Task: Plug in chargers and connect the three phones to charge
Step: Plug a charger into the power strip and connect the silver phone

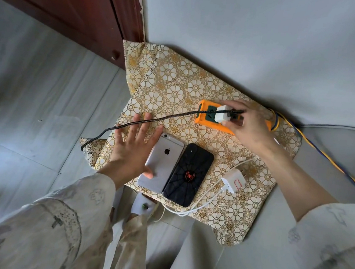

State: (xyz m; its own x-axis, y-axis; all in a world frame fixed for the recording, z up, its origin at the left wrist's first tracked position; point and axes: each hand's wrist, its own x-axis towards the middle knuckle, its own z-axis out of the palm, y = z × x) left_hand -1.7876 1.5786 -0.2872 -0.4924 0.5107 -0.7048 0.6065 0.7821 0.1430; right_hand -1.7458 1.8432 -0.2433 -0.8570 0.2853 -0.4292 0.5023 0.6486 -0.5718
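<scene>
An orange power strip (204,124) lies on the far side of a small table with a gold floral cloth (173,83). My right hand (248,124) grips a white charger (222,115) at the strip's sockets; its black braided cable (151,120) runs left over my left hand and off the table edge. My left hand (133,149) rests flat with fingers spread, the thumb touching a silver phone (162,165) lying face down. Beside it lies a black phone with a red spider case (188,175). A second white charger (234,180) with a white cable (199,205) lies loose to the right. Only two phones are visible.
A dark red wooden door (76,5) stands at the upper left, and a pale wall runs behind the table. The strip's yellow and blue cord (324,155) trails off to the right. Grey floor tiles (32,95) lie to the left. My feet in white slippers (142,205) show below the table edge.
</scene>
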